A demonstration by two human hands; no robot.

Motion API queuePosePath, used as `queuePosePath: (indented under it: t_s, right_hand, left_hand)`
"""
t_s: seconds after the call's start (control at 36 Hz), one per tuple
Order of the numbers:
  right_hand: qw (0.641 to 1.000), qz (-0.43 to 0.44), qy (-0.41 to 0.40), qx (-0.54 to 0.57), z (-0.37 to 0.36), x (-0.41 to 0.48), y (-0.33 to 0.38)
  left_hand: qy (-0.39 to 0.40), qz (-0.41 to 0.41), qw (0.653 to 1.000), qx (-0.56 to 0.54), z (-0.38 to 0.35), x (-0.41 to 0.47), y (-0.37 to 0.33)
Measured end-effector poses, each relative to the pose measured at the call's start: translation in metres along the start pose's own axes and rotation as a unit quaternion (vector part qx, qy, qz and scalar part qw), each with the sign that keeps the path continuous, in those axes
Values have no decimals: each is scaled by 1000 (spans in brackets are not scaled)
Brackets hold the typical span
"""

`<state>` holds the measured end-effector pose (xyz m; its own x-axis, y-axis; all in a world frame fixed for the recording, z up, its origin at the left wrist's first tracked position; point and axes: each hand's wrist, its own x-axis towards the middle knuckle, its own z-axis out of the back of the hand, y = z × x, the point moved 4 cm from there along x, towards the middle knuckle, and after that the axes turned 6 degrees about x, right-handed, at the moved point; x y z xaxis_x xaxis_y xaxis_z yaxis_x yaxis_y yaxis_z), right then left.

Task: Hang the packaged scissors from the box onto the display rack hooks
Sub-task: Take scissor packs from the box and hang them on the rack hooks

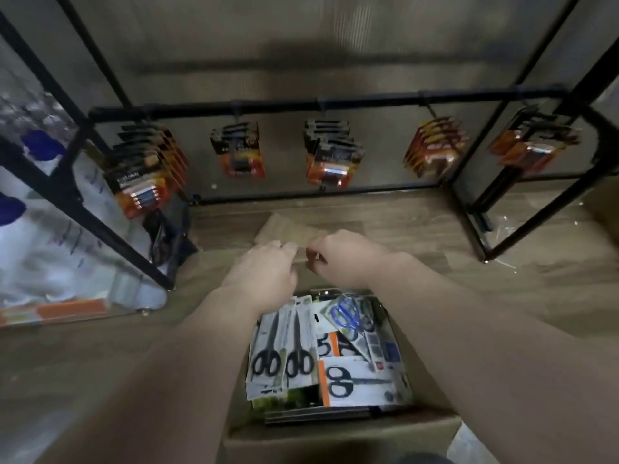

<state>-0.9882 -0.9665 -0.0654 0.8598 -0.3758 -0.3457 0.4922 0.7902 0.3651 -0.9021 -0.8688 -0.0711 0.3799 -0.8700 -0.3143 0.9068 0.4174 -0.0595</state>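
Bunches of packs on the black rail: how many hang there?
5 along the rail: far-left bunch, second bunch, middle bunch, fourth bunch, far-right bunch. Others may hang out of view.

Everything is seen through one wide-angle camera worn on the head, aimed forward and steeply down. The open box (341, 437) is viewed almost from above at 6 o'clock, very near the lens. Both forearms are framed running up from the lower corners, and the left hand (264, 269) and right hand (345, 256) are caught close together just above centre. The display rack (368, 102) is set farther off at 12 o'clock, across the floor (402, 222), its bars bowed by the lens.
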Motion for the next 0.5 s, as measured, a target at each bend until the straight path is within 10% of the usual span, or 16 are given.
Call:
queuePosePath:
  t_s: [0.5]
  right_hand:
    - [975, -148, 167, -6, -239, 58, -109]
  left_hand:
    - [225, 48, 973, 16, -233, 63, 54]
